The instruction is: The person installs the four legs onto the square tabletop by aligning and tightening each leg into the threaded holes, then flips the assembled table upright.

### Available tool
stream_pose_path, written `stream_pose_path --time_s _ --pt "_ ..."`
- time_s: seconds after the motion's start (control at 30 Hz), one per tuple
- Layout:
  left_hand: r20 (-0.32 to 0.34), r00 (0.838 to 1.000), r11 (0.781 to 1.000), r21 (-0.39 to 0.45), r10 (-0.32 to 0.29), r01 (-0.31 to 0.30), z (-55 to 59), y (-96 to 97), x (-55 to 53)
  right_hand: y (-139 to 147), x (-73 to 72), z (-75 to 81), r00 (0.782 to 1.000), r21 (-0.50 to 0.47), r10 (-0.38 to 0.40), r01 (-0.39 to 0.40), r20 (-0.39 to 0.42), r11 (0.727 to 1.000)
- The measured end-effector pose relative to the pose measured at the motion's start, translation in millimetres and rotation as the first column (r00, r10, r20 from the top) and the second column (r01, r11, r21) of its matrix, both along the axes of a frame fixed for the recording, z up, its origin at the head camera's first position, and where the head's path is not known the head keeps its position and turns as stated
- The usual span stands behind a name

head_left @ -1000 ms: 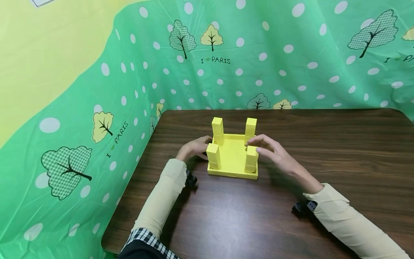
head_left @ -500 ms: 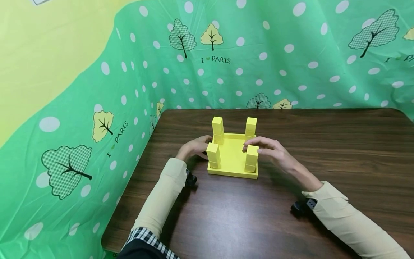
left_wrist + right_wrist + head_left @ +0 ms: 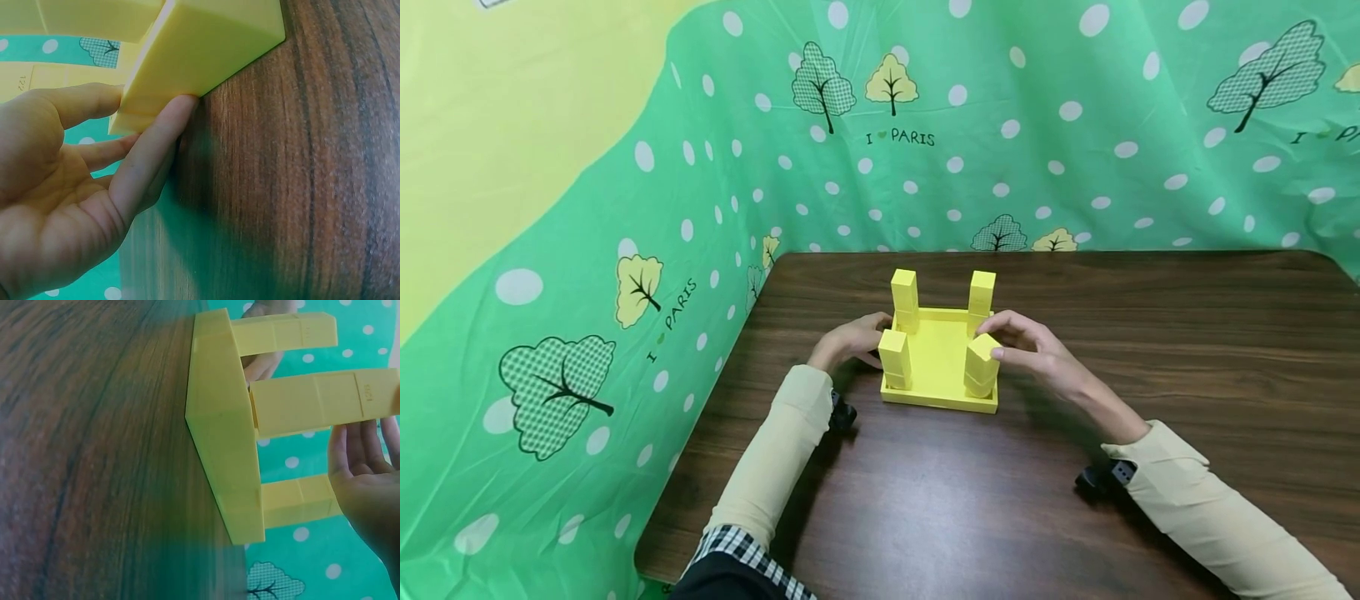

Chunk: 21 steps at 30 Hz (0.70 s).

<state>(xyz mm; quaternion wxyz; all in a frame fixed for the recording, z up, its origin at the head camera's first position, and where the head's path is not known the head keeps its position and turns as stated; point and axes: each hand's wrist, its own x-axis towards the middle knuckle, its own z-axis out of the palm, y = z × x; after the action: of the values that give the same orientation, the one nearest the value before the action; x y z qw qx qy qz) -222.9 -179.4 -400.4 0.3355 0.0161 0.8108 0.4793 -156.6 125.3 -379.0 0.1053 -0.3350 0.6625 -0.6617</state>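
A shallow yellow tray (image 3: 938,402) sits on the table with a tall stack of yellow blocks at each corner. My left hand (image 3: 853,338) grips the tray's left side; in the left wrist view its fingers (image 3: 156,147) press against the tray wall (image 3: 209,53). My right hand (image 3: 1041,354) holds the top of the near-right block stack (image 3: 981,371) between thumb and fingers. That stack stands twisted and slightly tilted against the corner. In the right wrist view, this stack (image 3: 306,403) shows small raised digits near its top.
The near-left stack (image 3: 895,362), far-left stack (image 3: 905,300) and far-right stack (image 3: 981,296) stand upright in the tray. The dark wooden table (image 3: 1150,333) extends to the right and front. A patterned green curtain (image 3: 1037,150) hangs behind and to the left.
The right fingers first reached further left past the near-right stack, then drew back to its top. That stack has turned and leans a little. The left hand stays put.
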Motion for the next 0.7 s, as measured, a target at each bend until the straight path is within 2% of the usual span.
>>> stream_pose_path --time_s 0.2,0.47,0.7 --pt "0.002 1.0 1.0 0.0 0.002 -0.002 -0.5 -0.4 -0.8 1.7 -0.4 -1.5 1.0 0.023 -0.021 0.021 -0.011 1.0" --pt "-0.003 1.0 1.0 0.003 -0.004 0.004 -1.1 -0.4 -0.6 1.0 1.2 -2.2 0.999 0.006 -0.04 0.039 0.019 0.999" --pt "-0.016 1.0 1.0 -0.006 -0.009 0.009 0.0 -0.2 1.2 1.5 3.0 -1.7 0.998 0.039 -0.055 0.055 0.009 0.998"
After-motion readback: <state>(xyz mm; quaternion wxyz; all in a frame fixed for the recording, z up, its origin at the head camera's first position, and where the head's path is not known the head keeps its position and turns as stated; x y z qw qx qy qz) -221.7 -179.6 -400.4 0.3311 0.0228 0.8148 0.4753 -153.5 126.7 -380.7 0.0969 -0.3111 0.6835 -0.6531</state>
